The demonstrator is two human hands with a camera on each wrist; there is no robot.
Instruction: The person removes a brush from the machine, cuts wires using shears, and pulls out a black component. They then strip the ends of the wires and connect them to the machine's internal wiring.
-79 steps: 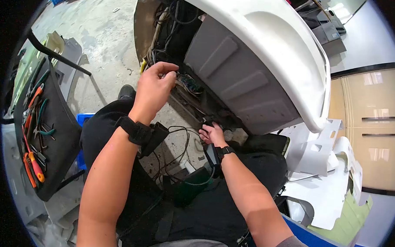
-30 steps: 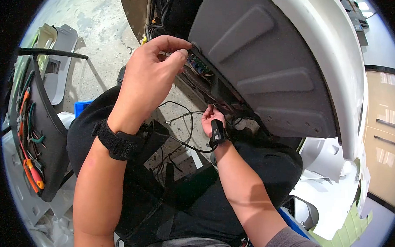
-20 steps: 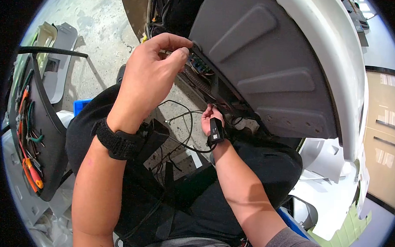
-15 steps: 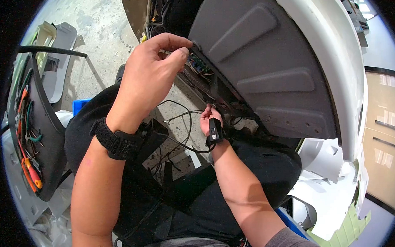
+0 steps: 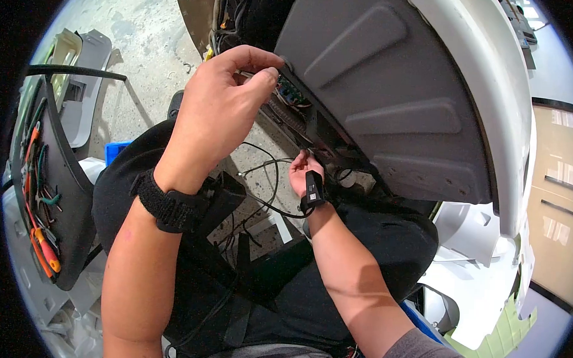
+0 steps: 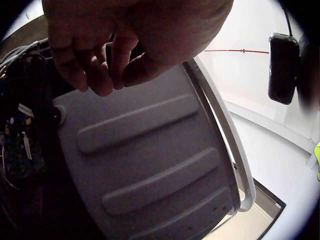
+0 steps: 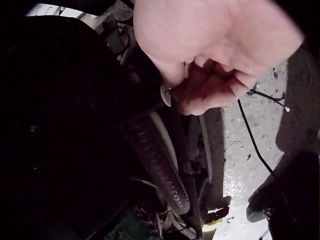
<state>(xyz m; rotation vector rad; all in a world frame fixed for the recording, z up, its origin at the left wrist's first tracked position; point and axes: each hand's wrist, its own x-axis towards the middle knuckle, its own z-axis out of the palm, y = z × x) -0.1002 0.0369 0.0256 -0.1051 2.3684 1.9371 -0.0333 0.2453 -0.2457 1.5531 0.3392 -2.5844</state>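
In the head view my left hand (image 5: 223,104) is at the near upper edge of a ribbed dark grey panel (image 5: 391,75). Its index finger and thumb come together beside a round grommet; from the left wrist view, bent fingertips overlap the panel's top, and I cannot tell whether they hold anything. Lower down, my right hand (image 5: 307,173) reaches to the frame under the panel's lower edge. Up close in the right wrist view, thumb and curled fingers pinch a small silvery round-headed fastener (image 7: 166,95) against the dark frame. A ribbed hose (image 7: 160,167) runs below it.
A green circuit board (image 5: 291,92) and cable bundles sit behind the panel. A white curved shell (image 5: 491,91) borders it. Black cables (image 5: 277,178) loop over the floor. Pliers and a screwdriver (image 5: 46,249) lie on a black seat at left; white panels (image 5: 466,286) are stacked at right.
The view has drawn closer to the grey panel since the first frame. My left hand has come to its edge, and my right hand has turned palm up; both have since barely shifted.
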